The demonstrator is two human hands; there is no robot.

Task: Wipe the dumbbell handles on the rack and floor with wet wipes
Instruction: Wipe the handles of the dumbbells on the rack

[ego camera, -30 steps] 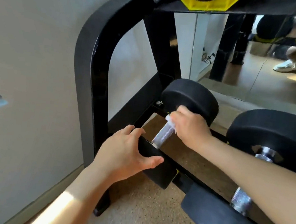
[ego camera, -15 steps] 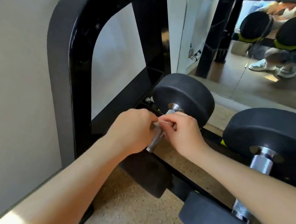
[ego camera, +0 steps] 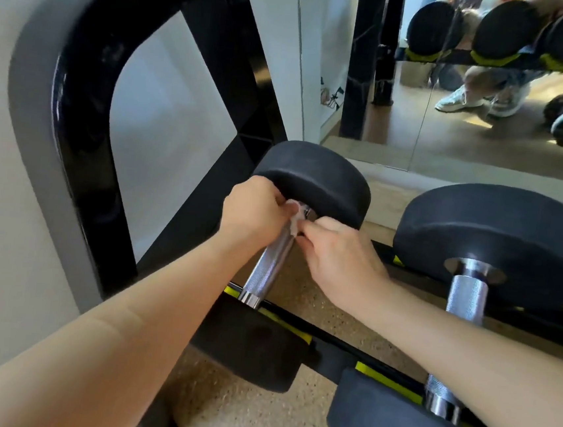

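Our left hand and right hand both had fingers curled, pinching one small white wet wipe against the far end of the knurled chrome dumbbell handle. The handle's long axis ran away from us. Its bare length lay nearer us than the grip, so we judged the stroke should pull back toward us. Neither hand was clearly nearer. We counted two dumbbells on this tier of the black steel rack, the second chrome handle to the right.

gym, black steel dumbbell rack, black rubber-headed dumbbells with knurled chrome handles, wall mirror, speckled rubber floor
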